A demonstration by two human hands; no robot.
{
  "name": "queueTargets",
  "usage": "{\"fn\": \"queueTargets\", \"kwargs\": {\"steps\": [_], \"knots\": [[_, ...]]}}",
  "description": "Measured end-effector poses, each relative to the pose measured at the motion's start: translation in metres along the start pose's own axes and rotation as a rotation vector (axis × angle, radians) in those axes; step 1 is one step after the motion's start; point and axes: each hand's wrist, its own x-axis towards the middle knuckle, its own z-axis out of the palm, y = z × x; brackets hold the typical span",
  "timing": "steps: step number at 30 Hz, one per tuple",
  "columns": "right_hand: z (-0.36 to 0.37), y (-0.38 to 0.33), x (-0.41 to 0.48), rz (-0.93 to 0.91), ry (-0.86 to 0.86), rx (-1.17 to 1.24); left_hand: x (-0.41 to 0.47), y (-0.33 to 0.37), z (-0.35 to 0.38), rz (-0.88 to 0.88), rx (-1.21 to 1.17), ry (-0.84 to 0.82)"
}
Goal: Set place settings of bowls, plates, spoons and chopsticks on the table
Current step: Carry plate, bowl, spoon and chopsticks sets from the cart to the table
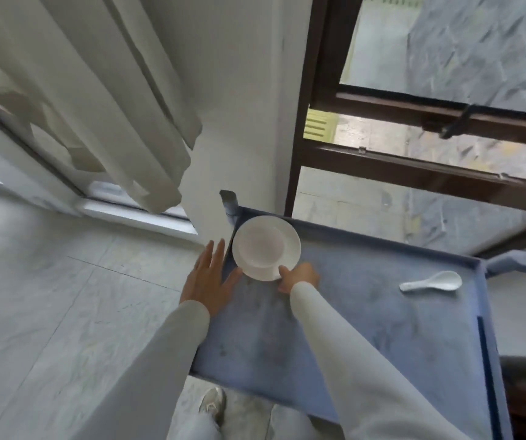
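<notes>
Item: white bowl (pixel 263 244) nested on a white plate (pixel 292 249), the pair sitting in the far left corner of a blue cart tray (pixel 366 328), hard against the tray's left rim. Position relative to the hands: the stack lies directly ahead of both, between them. The right hand (pixel 299 276) is at the near right edge of the plate, fingers curled and touching or pinching the rim; whether it has fully closed on the rim cannot be told. The left hand (pixel 207 277) is open, fingers spread and flat, just beside the plate's near left edge, its thumb at or close to the rim; it holds nothing. The right hand is judged the nearer and the one in contact. Axis: the stack is round, so no long axis governs the pickup. The bowl sits off-centre on the plate, toward the left. Appearance: plain glossy white ware, apparently ceramic, shallow bowl, empty, upright, no pattern visible. Associated item: white ceramic soup spoon (pixel 431 281), lying well apart to the right of the plate near the tray's right rim, long axis roughly left to right, bowl end rightward. Chopsticks: none visible. The table to be set is not in view.
</notes>
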Motion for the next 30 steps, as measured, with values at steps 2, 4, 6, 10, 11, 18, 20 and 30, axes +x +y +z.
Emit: {"fn": "queueTargets", "kwargs": {"steps": [2,4,6,10,11,18,20,30], "knots": [[-0.004,0.007,0.008,0.008,-0.044,0.084,-0.001,0.009,0.007,0.008,-0.047,-0.009],[-0.010,0.019,0.015,0.002,-0.072,0.190,0.000,0.020,0.015,0.004,-0.058,-0.014],[-0.020,0.037,0.017,0.007,-0.102,0.236,-0.001,0.032,0.029,0.002,-0.030,-0.021],[-0.055,0.091,0.004,0.011,-0.123,0.177,-0.011,0.057,0.064,0.106,-0.058,-0.107],[-0.065,0.108,-0.001,0.010,-0.113,0.153,-0.017,0.062,0.075,0.140,-0.062,-0.137],[-0.124,0.219,-0.030,0.062,-0.003,0.152,-0.078,0.094,0.142,0.336,-0.081,-0.213],[-0.153,0.225,-0.017,0.115,0.206,0.218,-0.090,0.104,0.154,0.350,-0.107,-0.203],[-0.201,0.170,0.067,0.207,0.427,0.218,-0.096,0.122,0.160,0.297,0.059,-0.233]]}}
